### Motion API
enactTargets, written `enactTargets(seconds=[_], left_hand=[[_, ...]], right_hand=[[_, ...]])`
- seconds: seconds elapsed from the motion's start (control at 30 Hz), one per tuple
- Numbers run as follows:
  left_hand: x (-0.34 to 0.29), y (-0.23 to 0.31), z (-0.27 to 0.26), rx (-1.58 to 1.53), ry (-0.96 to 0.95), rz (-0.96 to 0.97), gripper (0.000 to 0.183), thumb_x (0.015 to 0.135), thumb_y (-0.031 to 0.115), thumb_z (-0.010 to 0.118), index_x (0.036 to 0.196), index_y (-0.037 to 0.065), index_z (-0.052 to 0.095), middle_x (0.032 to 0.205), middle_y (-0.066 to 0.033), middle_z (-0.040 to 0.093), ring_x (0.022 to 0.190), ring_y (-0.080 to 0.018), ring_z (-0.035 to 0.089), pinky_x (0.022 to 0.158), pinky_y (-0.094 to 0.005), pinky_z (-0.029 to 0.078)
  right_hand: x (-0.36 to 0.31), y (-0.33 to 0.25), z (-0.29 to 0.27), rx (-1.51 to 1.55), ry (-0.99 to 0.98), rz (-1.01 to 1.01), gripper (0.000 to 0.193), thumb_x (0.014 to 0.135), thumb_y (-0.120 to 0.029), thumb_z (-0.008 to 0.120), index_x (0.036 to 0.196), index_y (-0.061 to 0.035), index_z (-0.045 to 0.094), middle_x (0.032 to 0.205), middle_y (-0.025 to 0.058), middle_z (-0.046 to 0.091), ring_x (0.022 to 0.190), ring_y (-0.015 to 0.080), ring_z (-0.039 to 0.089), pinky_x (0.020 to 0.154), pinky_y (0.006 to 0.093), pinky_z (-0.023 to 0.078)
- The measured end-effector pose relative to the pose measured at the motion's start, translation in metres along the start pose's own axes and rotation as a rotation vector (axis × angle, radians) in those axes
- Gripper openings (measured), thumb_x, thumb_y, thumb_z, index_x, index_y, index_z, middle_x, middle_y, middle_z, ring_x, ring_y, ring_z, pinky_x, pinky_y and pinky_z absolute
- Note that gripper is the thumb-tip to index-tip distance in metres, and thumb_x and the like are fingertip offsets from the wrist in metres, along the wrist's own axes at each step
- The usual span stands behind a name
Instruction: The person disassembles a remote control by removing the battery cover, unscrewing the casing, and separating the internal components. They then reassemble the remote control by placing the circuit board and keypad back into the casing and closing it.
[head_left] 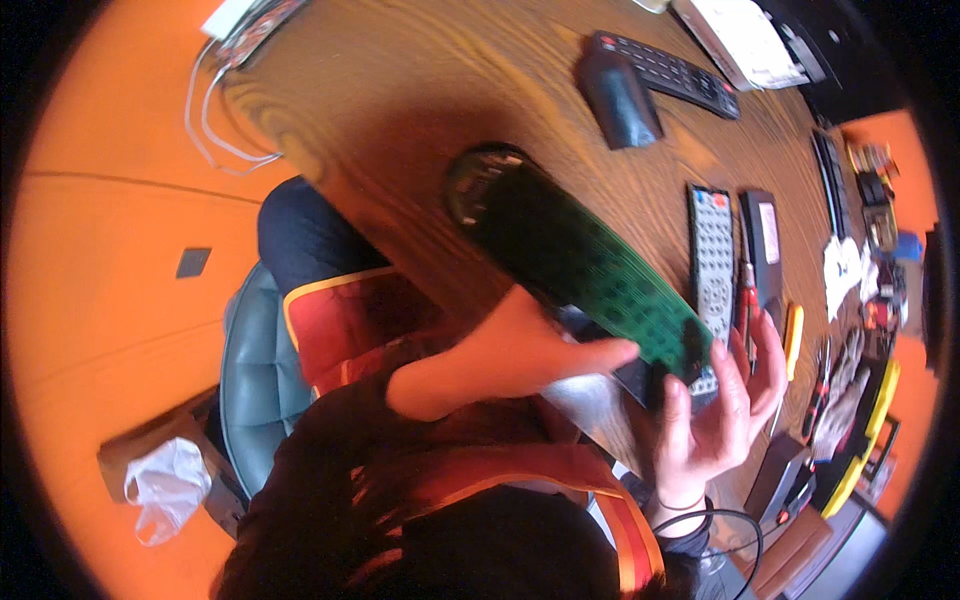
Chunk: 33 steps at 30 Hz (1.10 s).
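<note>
A long green circuit board [610, 285] with one rounded end is held tilted above the wooden table. My left hand [510, 350] grips its near edge, the thumb lying toward the board's face and the other fingers hidden beneath. My right hand [715, 420] pinches the board's right end between thumb and fingertips. Just under that end a dark flat piece [640, 380] shows partly; I cannot make out what it is. Beyond my right fingers lie a grey rubber keypad [712, 250], a dark remote casing half [764, 235] and a red screwdriver [749, 295].
A black remote control [670, 72] and a dark glossy block [622, 100] lie farther back on the table [400, 75]. To the right are a yellow-handled tool [794, 335], pliers [818, 390] and grey gloves [842, 395]. A teal padded chair [262, 370] stands at the left.
</note>
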<state>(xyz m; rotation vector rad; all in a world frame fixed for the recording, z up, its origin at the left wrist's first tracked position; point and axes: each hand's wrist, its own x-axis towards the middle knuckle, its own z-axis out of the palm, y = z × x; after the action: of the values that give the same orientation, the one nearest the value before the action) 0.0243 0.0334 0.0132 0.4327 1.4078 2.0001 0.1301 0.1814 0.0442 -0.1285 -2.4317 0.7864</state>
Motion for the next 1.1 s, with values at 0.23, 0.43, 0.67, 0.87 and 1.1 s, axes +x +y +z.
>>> enactTargets(seconds=[0.23, 0.43, 0.67, 0.87, 1.1], left_hand=[[0.005, -0.014, -0.001, -0.082, -0.126, 0.089, 0.033, 0.072, 0.004, 0.068, 0.102, 0.003, 0.056, 0.099, -0.0039, 0.059, 0.092, -0.013, 0.054, 0.082, -0.0285, 0.042], [0.011, -0.024, -0.002, -0.15, -0.202, 0.169, 0.038, 0.074, 0.007, 0.068, 0.109, 0.002, 0.054, 0.104, -0.0058, 0.058, 0.099, -0.0145, 0.053, 0.086, -0.0301, 0.041], [0.015, -0.031, -0.003, -0.164, -0.21, 0.195, 0.045, 0.078, 0.005, 0.065, 0.119, 0.001, 0.048, 0.12, -0.0094, 0.052, 0.111, -0.0174, 0.048, 0.095, -0.0321, 0.036], [0.013, -0.018, -0.004, -0.3, -0.208, 0.07, 0.052, 0.078, 0.004, 0.064, 0.125, 0.002, 0.042, 0.119, -0.0081, 0.052, 0.108, -0.0158, 0.05, 0.091, -0.0303, 0.04], [0.01, -0.002, -0.009, -0.583, -0.311, -0.201, 0.062, 0.077, 0.003, 0.064, 0.131, 0.003, 0.033, 0.109, -0.006, 0.055, 0.093, -0.0113, 0.055, 0.076, -0.0257, 0.047]], right_hand=[[0.005, -0.008, 0.001, -0.069, -0.21, 0.064, 0.044, 0.063, -0.002, 0.073, 0.105, -0.0033, 0.061, 0.113, 0.0178, 0.052, 0.104, 0.031, 0.053, 0.089, 0.0378, 0.043], [0.004, -0.009, 0.005, -0.201, -0.223, 0.0, 0.039, 0.07, -0.004, 0.069, 0.109, -0.0034, 0.06, 0.112, 0.0179, 0.053, 0.103, 0.0323, 0.053, 0.087, 0.0391, 0.044], [0.001, -0.008, 0.008, -0.185, -0.253, -0.017, 0.036, 0.075, -0.005, 0.064, 0.111, -0.0038, 0.058, 0.114, 0.0218, 0.05, 0.104, 0.0354, 0.052, 0.086, 0.041, 0.044], [-0.001, -0.008, 0.008, -0.276, -0.255, -0.097, 0.034, 0.078, -0.004, 0.061, 0.111, -0.0032, 0.057, 0.118, 0.024, 0.048, 0.106, 0.0375, 0.051, 0.088, 0.0433, 0.043], [-0.002, -0.012, 0.009, -0.386, -0.253, -0.165, 0.03, 0.08, 0.003, 0.054, 0.109, 0.0005, 0.057, 0.122, 0.0223, 0.049, 0.111, 0.0362, 0.05, 0.093, 0.0407, 0.04]])
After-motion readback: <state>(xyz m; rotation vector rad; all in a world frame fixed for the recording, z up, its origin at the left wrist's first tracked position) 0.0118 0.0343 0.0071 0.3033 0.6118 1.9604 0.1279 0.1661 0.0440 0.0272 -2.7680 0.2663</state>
